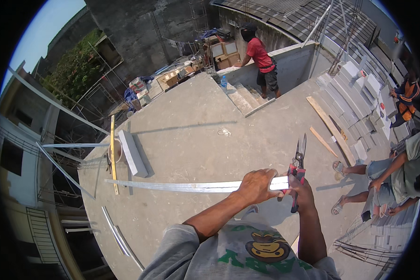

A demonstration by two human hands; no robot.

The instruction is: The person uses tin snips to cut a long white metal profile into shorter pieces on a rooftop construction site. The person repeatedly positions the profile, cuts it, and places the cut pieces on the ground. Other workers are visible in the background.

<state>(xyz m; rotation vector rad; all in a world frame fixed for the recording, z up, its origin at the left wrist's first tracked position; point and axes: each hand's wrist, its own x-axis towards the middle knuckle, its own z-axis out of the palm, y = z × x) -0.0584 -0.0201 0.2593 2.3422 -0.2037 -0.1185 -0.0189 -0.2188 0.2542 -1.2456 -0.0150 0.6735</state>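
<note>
A long silver metal strip (196, 186) runs from the far left to my body. My left hand (259, 184) grips it near its right end, fingers wrapped round it. My right hand (301, 191) is closed on the red and black handles of metal snips (300, 154), whose blades point up and stand apart beside the strip's right end. The strip's far end lies over a yellow bar (113, 161), with a pale grey block (132, 154) beside it.
A person in red (261, 56) stands by the low wall and steps (245, 95). More people (396, 177) are at the right near stacked pale blocks (352, 98) and wooden planks (326, 121). Metal lengths (119, 233) lie at lower left; the floor's edge and scaffold bars (70, 102) are left.
</note>
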